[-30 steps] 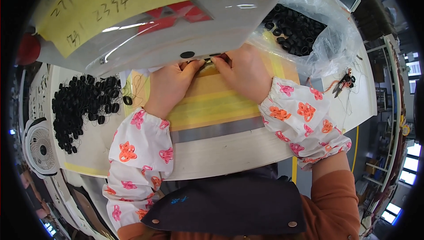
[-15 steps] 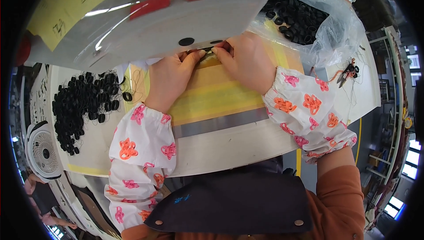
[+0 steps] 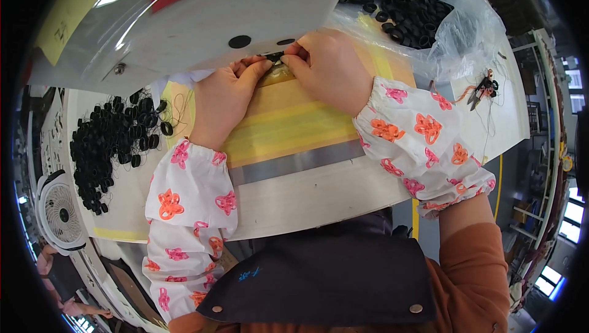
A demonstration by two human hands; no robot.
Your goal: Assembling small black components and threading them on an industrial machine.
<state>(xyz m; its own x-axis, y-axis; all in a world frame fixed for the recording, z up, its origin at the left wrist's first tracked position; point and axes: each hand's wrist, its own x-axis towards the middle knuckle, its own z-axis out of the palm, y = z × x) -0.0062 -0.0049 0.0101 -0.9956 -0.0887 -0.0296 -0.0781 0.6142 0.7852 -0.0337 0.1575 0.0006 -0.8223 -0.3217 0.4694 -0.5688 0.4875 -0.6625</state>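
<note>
My left hand [image 3: 222,101] and my right hand [image 3: 334,68] meet just under the front of a grey machine head [image 3: 202,32], which resembles a sewing machine. Thumb and forefinger of each are pinched together on a small black band [image 3: 274,56]. Fingers and the machine's edge cover most of this piece. A yellowish, shiny spot of the work plate [image 3: 279,75] shows right below it. Tan and yellow tape [image 3: 288,115] covers the surface under my wrists.
On the left lies a heap of black bands [image 3: 116,143] with loose threads. A clear plastic bag [image 3: 469,32] at the far right holds many black rings [image 3: 405,11]. Thread snips [image 3: 481,91] lie at the right. A white fan [image 3: 61,213] stands beyond the table's left edge.
The view has shifted a little, so the machine head and both hands appear further left and higher. Both hands keep their pinch on the black band.
</note>
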